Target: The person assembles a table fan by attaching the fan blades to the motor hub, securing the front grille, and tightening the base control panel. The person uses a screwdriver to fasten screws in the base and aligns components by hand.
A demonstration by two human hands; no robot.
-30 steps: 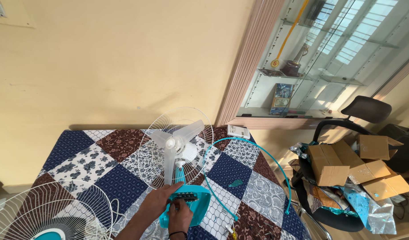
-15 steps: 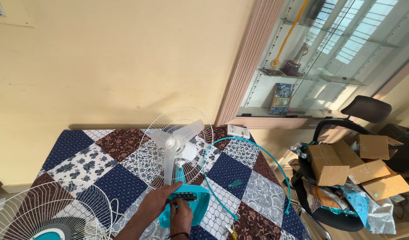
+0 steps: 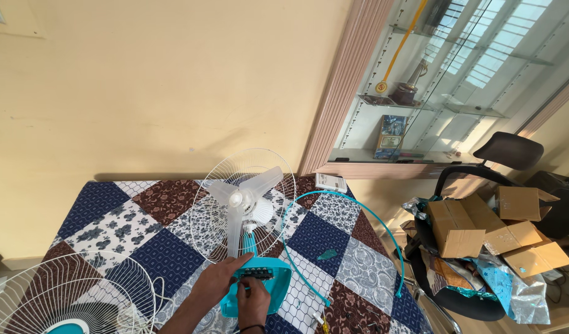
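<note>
A patchwork cloth (image 3: 142, 238) of navy, maroon and pale floral squares covers the table, which stands against a plain cream wall (image 3: 173, 86). On it stands a small table fan (image 3: 244, 207) with 3 translucent white blades and a white wire rear guard, its front guard off. The fan's teal base (image 3: 266, 286) sits near the front edge of the table, with a dark strip of controls on top.

The left hand (image 3: 215, 279) rests on the left side of the base, fingers spread and laid over its upper edge. The right hand (image 3: 253, 302) lies on the base from below, fingers curled together toward the dark strip; whether they pinch anything I cannot tell.

A teal plastic ring (image 3: 346, 238) lies just right of the fan, hanging past the table's right edge. A second white wire guard (image 3: 68, 291) with a teal centre lies at the lower left. A small white box (image 3: 331, 182) sits at the table's far corner.

To the right, a glass-fronted cabinet (image 3: 433, 86) with a wooden frame holds shelves of small items. A black office chair (image 3: 482, 185) is piled with cardboard boxes (image 3: 482, 229) and shiny wrapping.
</note>
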